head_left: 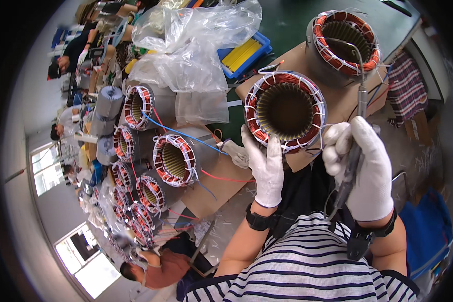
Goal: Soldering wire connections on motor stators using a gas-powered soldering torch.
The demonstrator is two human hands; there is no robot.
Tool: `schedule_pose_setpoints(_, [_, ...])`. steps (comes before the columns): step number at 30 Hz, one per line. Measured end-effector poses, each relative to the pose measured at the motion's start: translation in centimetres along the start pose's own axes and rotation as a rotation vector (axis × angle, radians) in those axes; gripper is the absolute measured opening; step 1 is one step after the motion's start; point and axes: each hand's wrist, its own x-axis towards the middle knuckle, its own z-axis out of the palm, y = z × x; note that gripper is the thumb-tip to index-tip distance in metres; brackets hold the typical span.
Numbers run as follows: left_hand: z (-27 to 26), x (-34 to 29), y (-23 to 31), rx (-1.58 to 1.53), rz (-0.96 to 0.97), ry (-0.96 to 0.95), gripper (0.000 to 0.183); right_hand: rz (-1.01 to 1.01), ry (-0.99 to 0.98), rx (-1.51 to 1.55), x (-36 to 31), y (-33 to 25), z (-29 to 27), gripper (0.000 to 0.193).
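A motor stator (314, 103) stands in front of me, its copper windings laced with white cord around a dark bore. My left hand (265, 168), in a white glove, rests its spread fingers on the near-left rim of the windings. In my right hand (365, 166), also gloved, is a long hooked tool (362, 103), held upright to the right of that stator. Its thin curved tip reaches up over a second laced stator (314, 43) at the far right. Whether the tip touches that stator I cannot tell. Loose cord and lead wires hang near my right fingers.
Several more laced stators (199, 156) with red and blue leads line the left side. Clear plastic bags (186, 55) lie beyond, beside a blue tray (260, 44) of yellow strips. A loose white glove (235, 153) lies near my left hand. Other people work at the left.
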Motion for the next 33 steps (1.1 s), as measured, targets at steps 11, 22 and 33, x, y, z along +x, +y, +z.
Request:
schedule_pose_setpoints(11, [-1.6, 2.6, -0.4, 0.193, 0.220, -0.069, 0.061, 0.108, 0.218, 0.219, 2.3, 6.4, 3.7, 0.039])
schedule_pose_setpoints(22, [-2.6, 2.8, -1.8, 0.030, 0.168, -0.160, 0.054, 0.118, 0.253, 0.210, 2.8, 6.5, 4.7, 0.037])
schedule_pose_setpoints(33, [-2.3, 2.6, -1.7, 0.064, 0.153, -0.168, 0.055, 0.130, 0.184, 0.187, 3.1, 6.5, 4.0, 0.037])
